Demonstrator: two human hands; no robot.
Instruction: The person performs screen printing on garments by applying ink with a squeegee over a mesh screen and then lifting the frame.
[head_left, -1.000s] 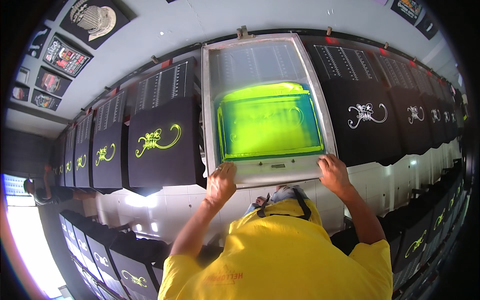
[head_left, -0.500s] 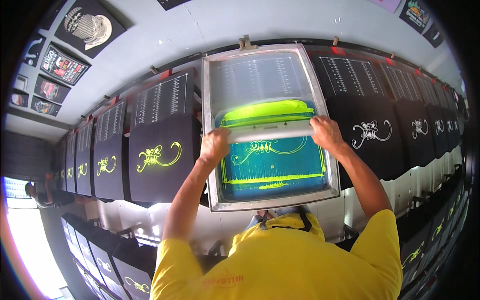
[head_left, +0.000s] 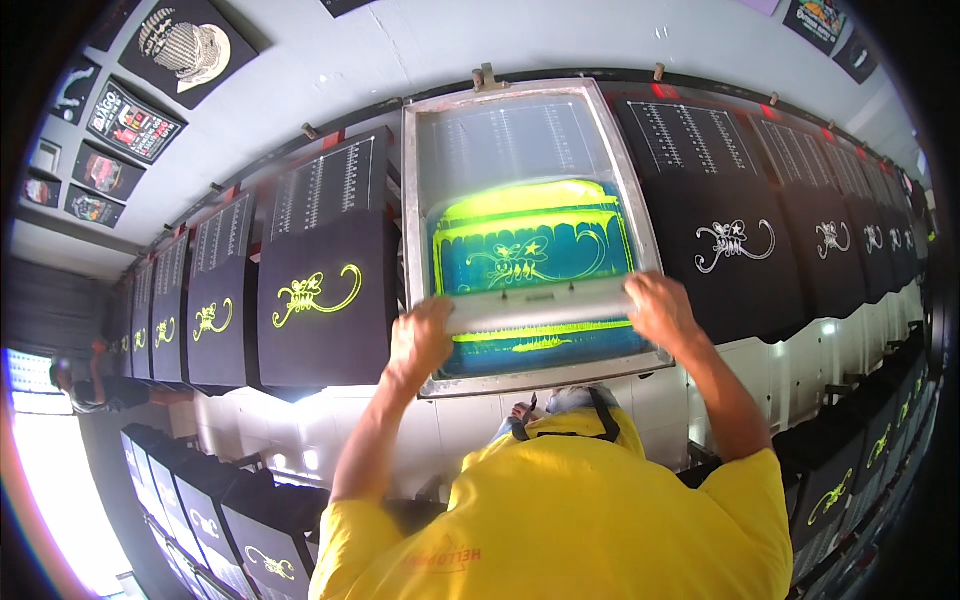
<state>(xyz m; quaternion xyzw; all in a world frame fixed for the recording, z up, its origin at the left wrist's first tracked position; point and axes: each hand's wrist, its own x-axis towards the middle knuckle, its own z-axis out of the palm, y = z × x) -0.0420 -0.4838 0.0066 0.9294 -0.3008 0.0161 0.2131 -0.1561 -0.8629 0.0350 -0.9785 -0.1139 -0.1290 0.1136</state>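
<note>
Across the near part of a metal-framed printing screen (head_left: 629,190) lies a long pale squeegee (head_left: 540,305). My left hand (head_left: 422,335) is wrapped round its left end, and my right hand (head_left: 660,308) grips its right end. Neon yellow-green ink (head_left: 525,203) is heaped at the far side of the blue-teal mesh, with streaks running toward me. Through the mesh a curled bug-like design (head_left: 535,256) shows behind the squeegee. More ink lines lie on the near side of the blade. What sits under the screen is mostly hidden.
To the left, a black shirt (head_left: 322,345) on a board bears the yellow-green design; several more follow. On the right, a black shirt (head_left: 745,285) carries it in white. A rail (head_left: 380,107) runs behind the boards. Another person (head_left: 95,390) stands far left. More printed shirts (head_left: 270,555) line a row behind me.
Both hands have pulled the squeegee toward me, from the middle of the mesh to its near part. The design and ink streaks behind it have come into view.
</note>
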